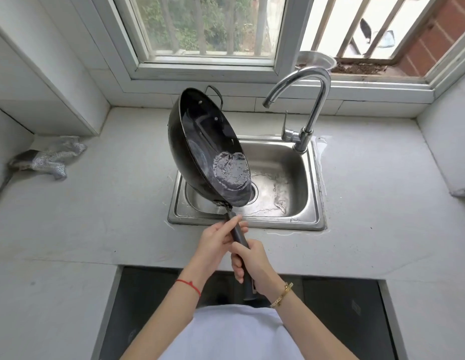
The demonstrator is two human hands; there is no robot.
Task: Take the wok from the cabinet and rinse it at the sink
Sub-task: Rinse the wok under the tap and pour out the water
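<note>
Head view — black wok (pixel 200 141) tilting steeply over the sink (pixel 312 222), pooled water sliding toward its lower rim and likely splashing onto the counter (pixel 109 203) if tipped faster; left hand (pixel 215 239) and right hand (pixel 252 261) both clamping its long handle (pixel 239 236).

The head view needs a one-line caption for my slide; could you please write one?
Both hands, left hand and right hand, grip the black wok by its handle, tipping water toward the steel sink.
</note>
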